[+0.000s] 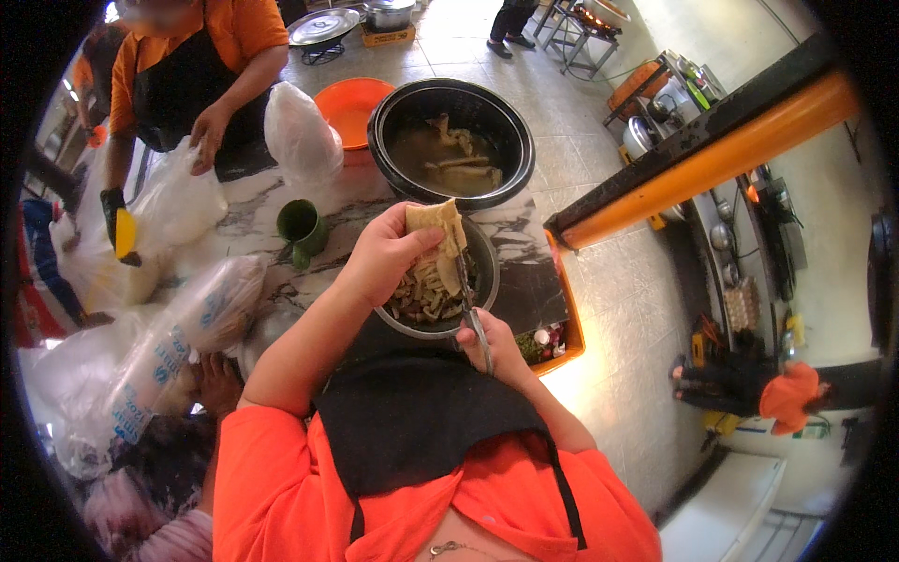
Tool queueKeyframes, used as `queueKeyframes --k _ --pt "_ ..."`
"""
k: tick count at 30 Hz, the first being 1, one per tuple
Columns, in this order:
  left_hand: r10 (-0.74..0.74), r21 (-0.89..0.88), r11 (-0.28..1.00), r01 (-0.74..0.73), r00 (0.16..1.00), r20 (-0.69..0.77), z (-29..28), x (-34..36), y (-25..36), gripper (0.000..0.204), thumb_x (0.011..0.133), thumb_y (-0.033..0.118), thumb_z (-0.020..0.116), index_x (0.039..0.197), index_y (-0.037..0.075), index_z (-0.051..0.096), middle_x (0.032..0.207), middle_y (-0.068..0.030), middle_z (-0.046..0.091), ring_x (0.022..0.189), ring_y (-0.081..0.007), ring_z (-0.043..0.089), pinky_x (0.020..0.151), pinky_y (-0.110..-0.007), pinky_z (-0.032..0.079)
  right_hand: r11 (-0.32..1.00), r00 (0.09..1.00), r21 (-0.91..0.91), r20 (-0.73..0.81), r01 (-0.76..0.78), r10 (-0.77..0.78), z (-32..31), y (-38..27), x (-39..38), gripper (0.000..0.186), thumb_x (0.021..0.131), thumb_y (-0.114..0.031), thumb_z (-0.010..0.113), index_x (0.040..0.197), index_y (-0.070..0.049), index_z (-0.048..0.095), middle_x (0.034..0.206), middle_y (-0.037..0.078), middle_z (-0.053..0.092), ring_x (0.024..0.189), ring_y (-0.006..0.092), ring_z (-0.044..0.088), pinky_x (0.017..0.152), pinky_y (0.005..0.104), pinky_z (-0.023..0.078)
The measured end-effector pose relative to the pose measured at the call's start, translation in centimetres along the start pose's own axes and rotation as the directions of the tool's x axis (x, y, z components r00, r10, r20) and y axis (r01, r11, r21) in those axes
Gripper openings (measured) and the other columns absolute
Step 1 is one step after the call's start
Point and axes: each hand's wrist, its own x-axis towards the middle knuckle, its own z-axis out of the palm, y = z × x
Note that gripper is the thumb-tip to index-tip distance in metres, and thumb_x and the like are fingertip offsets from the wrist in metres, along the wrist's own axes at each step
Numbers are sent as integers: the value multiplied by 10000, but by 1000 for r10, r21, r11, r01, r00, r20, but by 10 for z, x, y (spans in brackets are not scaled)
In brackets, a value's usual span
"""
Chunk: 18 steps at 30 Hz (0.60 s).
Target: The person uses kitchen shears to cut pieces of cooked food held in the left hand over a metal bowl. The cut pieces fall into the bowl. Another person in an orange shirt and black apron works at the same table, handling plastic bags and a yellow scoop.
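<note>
My left hand [389,251] grips a folded, pale tan piece of meat [431,220], thumb across its front. Its exact kind I cannot make out. In my right hand [501,345] is a pair of metal scissors [476,330], the blades up against the lower right side of the meat. Below both hands sits a grey metal bowl [489,272] holding many small cut strips [426,298] of similar meat. Just beyond, a large black tub [381,155] contains cloudy liquid and several larger pale pieces [464,173].
On the marble-patterned table [248,211] stand a green mug [302,229], an orange basin [351,108] and plastic bags [302,136]. A sleeve of packaged cups [183,342] lies left. Across the table a person [201,75] handles bags, holding something yellow. An orange-and-black post [702,155] rises at right.
</note>
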Motion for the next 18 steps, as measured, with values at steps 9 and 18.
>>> queueKeyframes --k 9,18 --pt "-91 83 993 82 990 107 4 -10 -9 201 818 87 620 993 33 537 900 -28 596 811 -107 575 736 -254 470 988 987 -56 -59 146 -149 -3 5 3 563 820 -593 512 865 -34 467 740 134 525 668 303 527 623 345 429" --pt "-119 110 989 101 979 168 1 -11 -11 203 811 72 617 994 27 541 906 -37 604 817 -109 582 749 -262 478 993 991 -19 -61 120 -121 -2 5 4 454 824 -457 603 865 -26 463 734 124 516 664 267 520 632 346 433"
